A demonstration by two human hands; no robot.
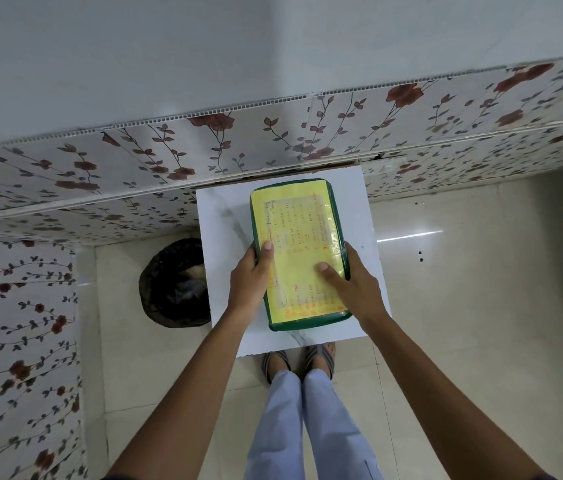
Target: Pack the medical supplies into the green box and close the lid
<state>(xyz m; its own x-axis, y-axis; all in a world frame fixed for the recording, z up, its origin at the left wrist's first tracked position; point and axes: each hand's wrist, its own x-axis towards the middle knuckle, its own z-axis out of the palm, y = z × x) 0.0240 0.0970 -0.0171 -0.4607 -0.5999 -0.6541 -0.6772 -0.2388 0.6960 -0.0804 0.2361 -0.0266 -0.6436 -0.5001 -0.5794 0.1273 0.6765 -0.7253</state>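
Both sides of the closed green box are clasped by the left hand and right hand, thumbs pressed on its yellow-papered lid. It is set on the white table, toward the right edge.

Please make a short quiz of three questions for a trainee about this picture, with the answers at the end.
1. True or false: the lid of the green box is open.
2. Which object stands on the floor to the left of the white table? A) a chair B) a dark bin C) a bucket of water
3. Fill the gap: the left hand and the right hand hold the box by its two long ____.

Key
1. False: the lid with the yellow label lies flat on the box.
2. B, the dark bin.
3. sides
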